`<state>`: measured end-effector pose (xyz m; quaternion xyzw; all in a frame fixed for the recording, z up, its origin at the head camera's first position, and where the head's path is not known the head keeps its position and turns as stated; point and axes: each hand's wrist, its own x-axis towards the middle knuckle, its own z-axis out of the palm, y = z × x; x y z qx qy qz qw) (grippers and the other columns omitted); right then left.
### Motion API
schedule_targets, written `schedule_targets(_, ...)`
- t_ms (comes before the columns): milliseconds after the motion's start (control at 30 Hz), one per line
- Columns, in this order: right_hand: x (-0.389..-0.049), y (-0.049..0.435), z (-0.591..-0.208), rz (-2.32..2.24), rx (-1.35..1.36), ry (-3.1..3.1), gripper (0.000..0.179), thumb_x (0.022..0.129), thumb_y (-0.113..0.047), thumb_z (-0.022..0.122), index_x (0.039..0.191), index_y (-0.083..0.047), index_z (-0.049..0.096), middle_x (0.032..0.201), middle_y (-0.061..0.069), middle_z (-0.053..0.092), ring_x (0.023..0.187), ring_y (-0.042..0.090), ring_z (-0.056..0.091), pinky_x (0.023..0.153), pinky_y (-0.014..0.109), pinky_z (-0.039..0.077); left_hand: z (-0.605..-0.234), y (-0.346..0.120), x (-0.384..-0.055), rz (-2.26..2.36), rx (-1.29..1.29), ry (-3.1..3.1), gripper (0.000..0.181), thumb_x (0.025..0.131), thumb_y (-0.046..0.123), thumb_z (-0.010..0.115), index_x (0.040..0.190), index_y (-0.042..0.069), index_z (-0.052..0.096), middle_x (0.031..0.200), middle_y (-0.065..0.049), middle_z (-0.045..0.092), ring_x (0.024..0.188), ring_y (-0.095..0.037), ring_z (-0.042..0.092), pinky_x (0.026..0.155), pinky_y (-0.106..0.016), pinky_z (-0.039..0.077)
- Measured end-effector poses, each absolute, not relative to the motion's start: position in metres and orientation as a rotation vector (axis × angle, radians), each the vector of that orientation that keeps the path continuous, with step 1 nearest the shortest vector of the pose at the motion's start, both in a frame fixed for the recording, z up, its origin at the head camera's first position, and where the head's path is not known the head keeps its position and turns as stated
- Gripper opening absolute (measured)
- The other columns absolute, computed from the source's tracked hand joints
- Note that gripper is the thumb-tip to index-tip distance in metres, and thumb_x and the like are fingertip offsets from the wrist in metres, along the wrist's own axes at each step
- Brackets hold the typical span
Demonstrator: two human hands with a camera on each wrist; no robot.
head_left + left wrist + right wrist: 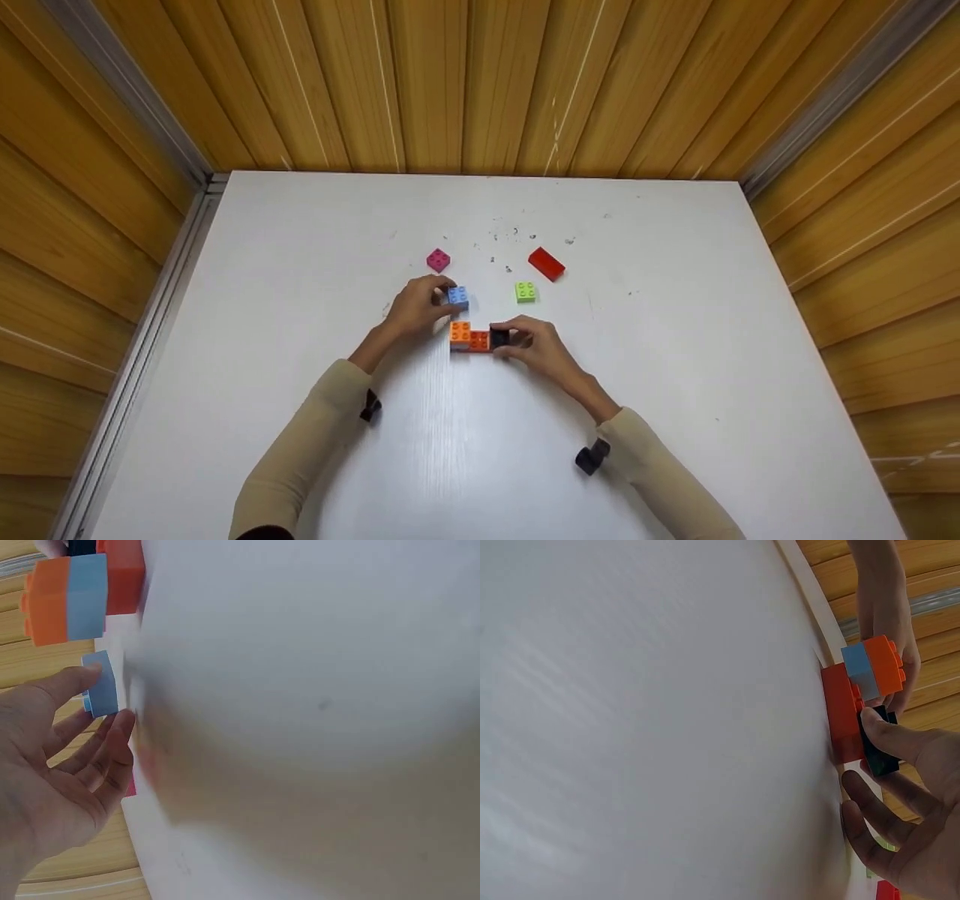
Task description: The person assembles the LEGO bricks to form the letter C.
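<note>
- Your left hand (pixel 415 305) pinches a light blue brick (pixel 458 295) between thumb and fingers, just beyond the near stack; you cannot tell from these views whether that brick touches the table (pixel 675 300).
- Your right hand (pixel 546 349) grips a black brick (pixel 499 337) with its thumb and fingers, at the right end of the red base brick (pixel 478 342); whether it is fully seated on the studs is hard to tell.
- At the base's left end stands an orange brick (pixel 460 330), studs up. From the head you see mostly its top; both wrist views show you a second blue brick (pixel 87 598) sandwiched between the orange and the red.
- Beyond your hands, the head view gives you three loose bricks whole: a magenta brick (pixel 439 260) past your left hand, a lime green brick (pixel 525 292) right of the held blue one, and a loose red brick (pixel 547 264) set at a slant farther back. Your left wrist view catches only a sliver of magenta behind the fingers; your right, only corners of green and red.
- Your count: two blue, two red, one orange, one black, one magenta, one green; eight bricks altogether.
</note>
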<state>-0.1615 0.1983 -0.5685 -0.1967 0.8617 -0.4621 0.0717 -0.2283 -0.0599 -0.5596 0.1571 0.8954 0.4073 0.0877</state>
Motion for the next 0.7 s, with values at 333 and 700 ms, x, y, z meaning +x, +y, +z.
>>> schedule_targets(333, -0.164, 0.2, -0.568, -1.379, -0.597, 2.582, 0.044, 0.085, -0.011, 0.082, 0.127, -0.01, 0.072, 0.117, 0.01, 0.075, 0.098, 0.025, 0.068, 0.085, 0.032, 0.059, -0.537, -0.075, -0.21, 1.383, 0.713, 2.59, 0.039, 0.097, 0.014, 0.07, 0.131, -0.002, 0.063, 0.122, -0.021, 0.069, 0.092, -0.031, 0.068, 0.083, -0.04, 0.056)
schedule_targets(700, -0.168, 0.201, -0.567, -1.342, -0.617, 2.581, 0.043, 0.084, -0.008, 0.082, 0.126, -0.009, 0.073, 0.115, 0.011, 0.075, 0.096, 0.026, 0.069, 0.084, 0.033, 0.059, -0.531, -0.075, -0.178, 1.177, 0.826, 2.731, 0.039, 0.09, 0.018, 0.079, 0.126, 0.007, 0.069, 0.119, -0.01, 0.071, 0.092, -0.026, 0.07, 0.079, -0.041, 0.056)
